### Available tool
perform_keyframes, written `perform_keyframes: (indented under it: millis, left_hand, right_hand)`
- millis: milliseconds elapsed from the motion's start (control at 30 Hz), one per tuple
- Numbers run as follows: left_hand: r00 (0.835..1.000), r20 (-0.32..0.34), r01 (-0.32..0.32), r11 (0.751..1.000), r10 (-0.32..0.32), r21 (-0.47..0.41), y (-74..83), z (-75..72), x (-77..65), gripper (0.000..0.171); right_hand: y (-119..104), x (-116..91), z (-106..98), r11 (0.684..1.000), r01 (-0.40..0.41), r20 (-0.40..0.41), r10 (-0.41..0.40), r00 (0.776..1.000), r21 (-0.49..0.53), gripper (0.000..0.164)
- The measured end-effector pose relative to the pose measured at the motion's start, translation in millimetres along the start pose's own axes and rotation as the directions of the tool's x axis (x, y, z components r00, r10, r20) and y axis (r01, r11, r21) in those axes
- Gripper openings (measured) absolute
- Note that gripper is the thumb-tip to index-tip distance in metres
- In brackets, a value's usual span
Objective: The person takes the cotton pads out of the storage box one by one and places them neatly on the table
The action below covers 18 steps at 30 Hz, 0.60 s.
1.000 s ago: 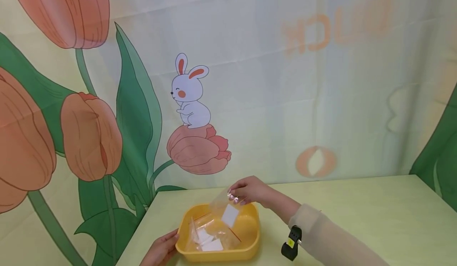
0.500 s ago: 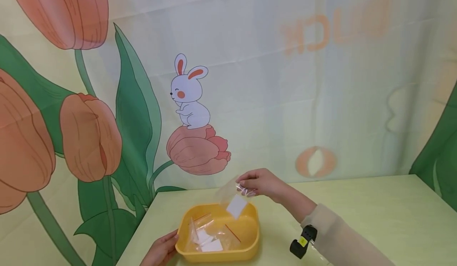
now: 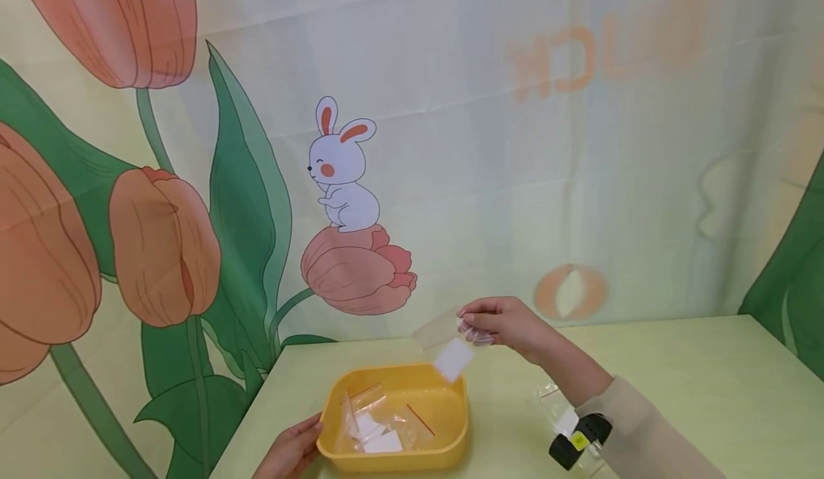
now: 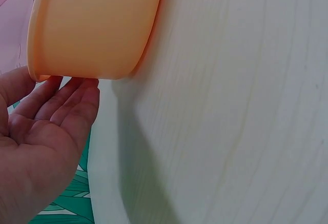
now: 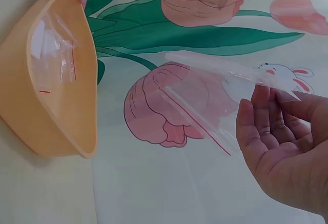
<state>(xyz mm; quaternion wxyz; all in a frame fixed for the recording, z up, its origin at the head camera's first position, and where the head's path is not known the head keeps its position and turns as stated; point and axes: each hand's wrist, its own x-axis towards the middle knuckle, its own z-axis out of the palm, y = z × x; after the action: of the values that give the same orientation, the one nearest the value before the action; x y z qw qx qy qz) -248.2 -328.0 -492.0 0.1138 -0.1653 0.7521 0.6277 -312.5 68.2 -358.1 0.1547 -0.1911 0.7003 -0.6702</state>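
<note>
A clear zip bag (image 3: pixel 453 359) with a white patch hangs from my right hand (image 3: pixel 508 325), pinched between thumb and fingers. It is above the right rim of a yellow plastic bin (image 3: pixel 444 457). In the right wrist view the same bag (image 5: pixel 225 71) shows a red seal line. Several similar bags (image 3: pixel 385 432) with white patches lie in the bin, overlapping. My left hand (image 3: pixel 291 449) holds the bin at its left side. In the left wrist view, the thumb of the left hand (image 4: pixel 46 137) is at the rim and the fingers touch the outer wall.
More clear bags (image 3: pixel 566 418) lie on the table right of the bin, partly hidden behind a black wrist strap (image 3: pixel 579 440). The pale green table (image 3: pixel 695 393) ends at a printed curtain (image 3: pixel 476 179) with tulips and a rabbit.
My right hand has lifted the bag up and moved it rightward, away from over the bin's middle. Bags on the table at right have come into view. My left hand and the bin stay put.
</note>
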Motion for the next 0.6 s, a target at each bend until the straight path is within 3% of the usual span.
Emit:
perform_keyframes:
  millis: [267, 600]
  left_hand:
    - [1.0, -0.003, -0.012, 1.0, 0.012, -0.012, -3.4, -1.1, -0.1, 0.052]
    - [1.0, 0.01, 0.018, 1.0, -0.018, -0.024, -1.3, -3.0, 0.4, 0.052]
  right_hand:
    - [8, -16, -15, 1.0, 0.014, -0.016, -0.014, 1.0, 0.008, 0.034]
    - [26, -34, -28, 0.999, 0.022, -0.027, -0.022, 0.999, 0.032, 0.032]
